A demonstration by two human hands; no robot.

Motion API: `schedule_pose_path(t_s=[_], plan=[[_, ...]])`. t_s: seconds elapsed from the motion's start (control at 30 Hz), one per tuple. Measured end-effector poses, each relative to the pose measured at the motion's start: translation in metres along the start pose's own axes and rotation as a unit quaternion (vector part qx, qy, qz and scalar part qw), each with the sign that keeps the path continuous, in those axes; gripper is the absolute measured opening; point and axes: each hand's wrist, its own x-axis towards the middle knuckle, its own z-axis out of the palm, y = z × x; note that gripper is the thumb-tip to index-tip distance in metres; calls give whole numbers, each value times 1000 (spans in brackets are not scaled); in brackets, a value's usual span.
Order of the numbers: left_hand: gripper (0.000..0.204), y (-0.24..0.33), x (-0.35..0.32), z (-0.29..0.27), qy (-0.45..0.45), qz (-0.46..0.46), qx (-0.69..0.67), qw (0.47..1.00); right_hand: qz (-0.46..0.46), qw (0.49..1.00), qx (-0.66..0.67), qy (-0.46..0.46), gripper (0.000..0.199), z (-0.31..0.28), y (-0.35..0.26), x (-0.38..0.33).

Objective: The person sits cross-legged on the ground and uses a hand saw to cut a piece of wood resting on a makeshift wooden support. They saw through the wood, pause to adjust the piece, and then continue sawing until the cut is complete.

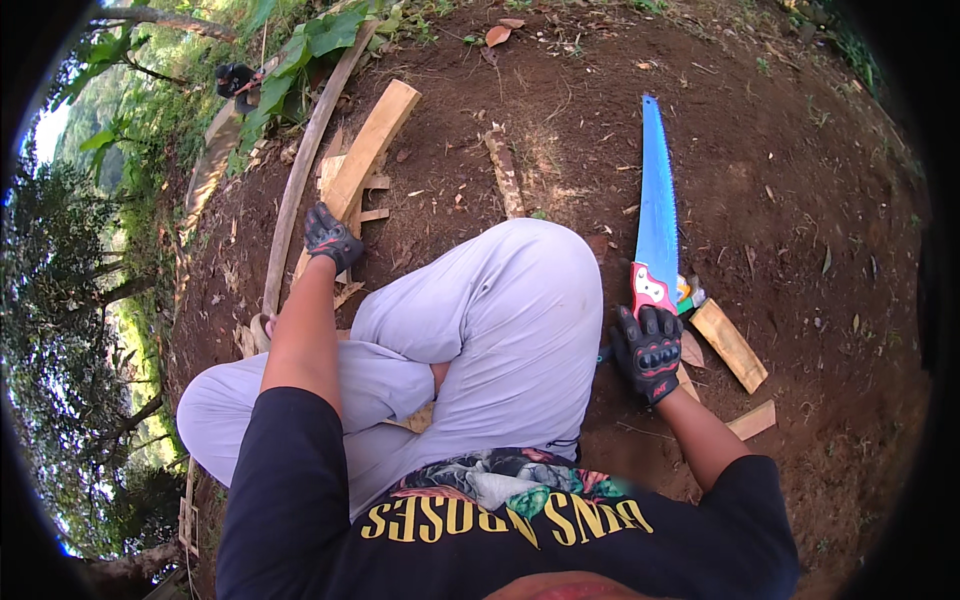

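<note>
My left hand [332, 238], in a black glove with red trim, rests on a long wooden board [372, 145], its fingers curled over the edge. The board slants away from me over smaller wood pieces [334, 168]. To the right, my gloved right hand [649, 352] is closed around the red and white handle of a hand saw [656, 190]. The saw's blue toothed blade points away from me, apart from the board. Part of the board's near end is hidden behind my left forearm and knee.
Wood offcuts [729, 345] lie right of my right hand, beside a small colourful packet [690, 293]. A curved pole [316, 150] runs along the left. A bark-covered stick [504, 172] lies ahead on brown soil [570, 80]. Another person [238, 84] is far off at upper left.
</note>
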Motion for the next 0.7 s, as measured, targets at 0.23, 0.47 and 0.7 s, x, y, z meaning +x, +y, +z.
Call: schedule_pose_path(t_s=[0.23, 0.47, 0.7], plan=[[112, 5, 8, -18, -56, -49, 66, 995, -34, 999, -6, 26, 43, 10, 10, -11], [87, 137, -1, -161, -313, -11, 181, 932, -10, 1000, 10, 3, 44, 4, 11, -15], [75, 213, -78, -388, 26, 235, 178, 955, 5, 999, 32, 19, 46, 13, 14, -21]])
